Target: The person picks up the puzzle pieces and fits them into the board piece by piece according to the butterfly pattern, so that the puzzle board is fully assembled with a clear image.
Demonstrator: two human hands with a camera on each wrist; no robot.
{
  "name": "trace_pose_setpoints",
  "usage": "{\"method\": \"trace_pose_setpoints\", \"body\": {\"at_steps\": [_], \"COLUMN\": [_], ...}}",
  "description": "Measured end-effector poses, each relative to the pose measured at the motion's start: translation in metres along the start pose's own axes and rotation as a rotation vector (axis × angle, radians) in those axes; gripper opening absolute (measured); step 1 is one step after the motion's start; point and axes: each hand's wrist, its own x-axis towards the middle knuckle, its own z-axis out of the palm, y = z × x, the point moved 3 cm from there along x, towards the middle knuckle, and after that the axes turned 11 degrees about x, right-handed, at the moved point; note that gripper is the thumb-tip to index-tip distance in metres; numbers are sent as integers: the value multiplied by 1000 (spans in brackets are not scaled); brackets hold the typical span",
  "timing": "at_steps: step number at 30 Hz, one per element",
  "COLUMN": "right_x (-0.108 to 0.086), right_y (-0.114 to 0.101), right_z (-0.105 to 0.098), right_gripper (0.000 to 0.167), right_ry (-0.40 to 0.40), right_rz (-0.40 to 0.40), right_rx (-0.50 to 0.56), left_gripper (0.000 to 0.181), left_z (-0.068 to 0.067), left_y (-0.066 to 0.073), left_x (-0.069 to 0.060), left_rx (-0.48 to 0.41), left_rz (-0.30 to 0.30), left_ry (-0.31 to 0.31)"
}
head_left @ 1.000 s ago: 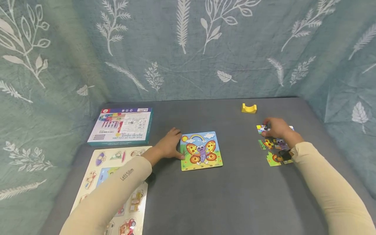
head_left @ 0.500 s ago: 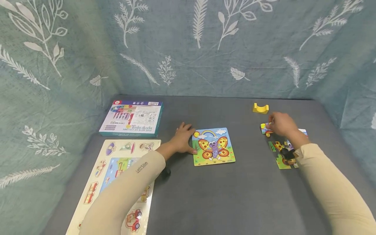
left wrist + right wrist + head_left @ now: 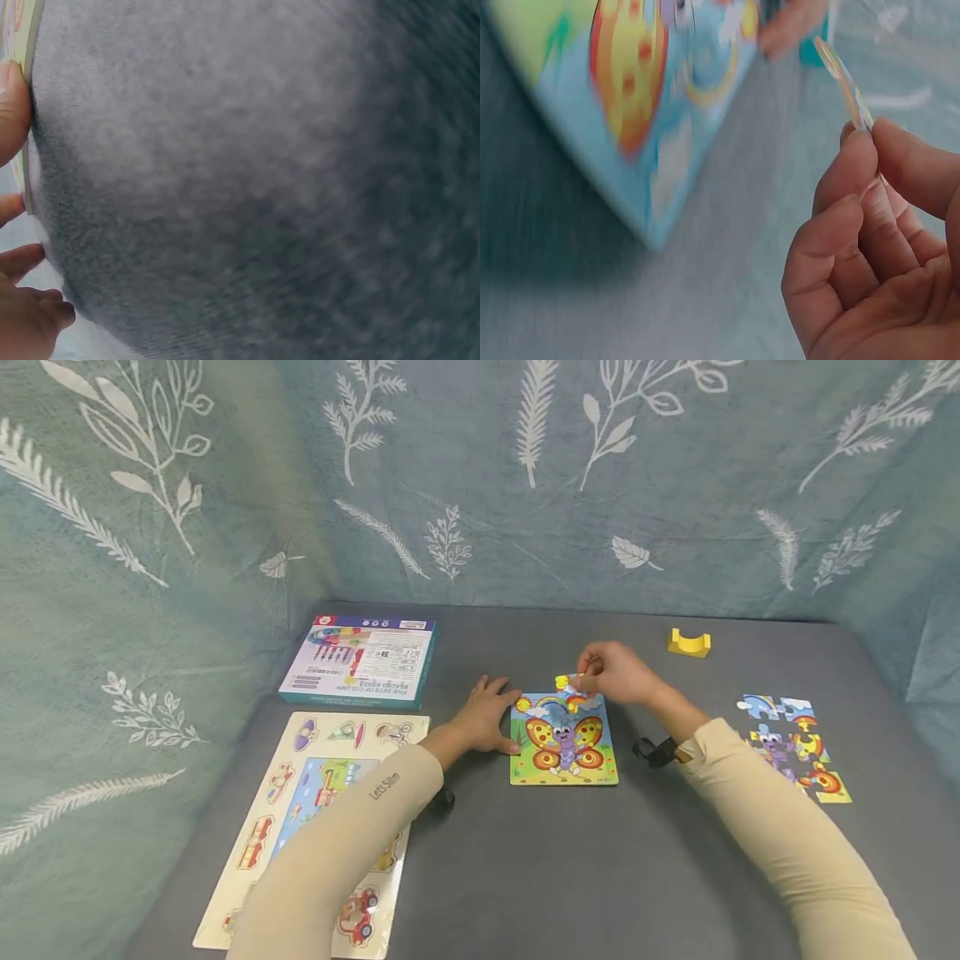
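Desk: Progress in the head view?

Operator: From my remote station I record the butterfly board point(image 3: 567, 747) flat on the dark table point(image 3: 540, 868); the left hand point(image 3: 486, 717) is spread wide at its left edge, clasping nothing; the right hand point(image 3: 618, 672) pinches a puzzle piece point(image 3: 562, 682) at the board's top edge (contact between the two I cannot confirm); the loose pieces point(image 3: 776, 745) lie well apart on the right, grouped close together. I judge the work early: at least one piece is lifted, none that I can make out is released on the board, and the bulk is left.

Desk: Left wrist?

Operator: Mostly table surface; the thumb point(image 3: 11, 109) touches the board's edge, the other fingers below it; nothing there alters my count.

Desk: Right wrist?

Operator: A narrow grip, thumb against forefinger, the piece standing nearly edge-on; whether a second lies behind it I cannot tell; the board shows blurred alongside, so placement remains outstanding.
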Motion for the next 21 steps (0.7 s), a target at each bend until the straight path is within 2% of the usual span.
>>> {"method": "trace_pose_setpoints", "body": {"at_steps": [3, 6, 11, 16, 21], "right_x": [11, 19, 24, 32, 38], "right_y": [-5, -8, -1, -1, -2], "right_z": [23, 37, 43, 48, 54], "right_gripper": [14, 14, 14, 15, 16], "right_ry": [-62, -103, -113, -112, -102], "right_rz": [4, 9, 38, 55, 74], "right_rx": [5, 8, 14, -34, -100], "left_gripper": [95, 95, 97, 103, 101], "left_z": [0, -2, -2, -3, -4], "left_y": [2, 3, 13, 10, 5], "left_x": [0, 0, 6, 3, -1], "left_rx": [52, 87, 110, 94, 90], "left_rz": [-33, -60, -61, -90, -96], "left_ry": [-9, -28, -58, -58, -39]}}
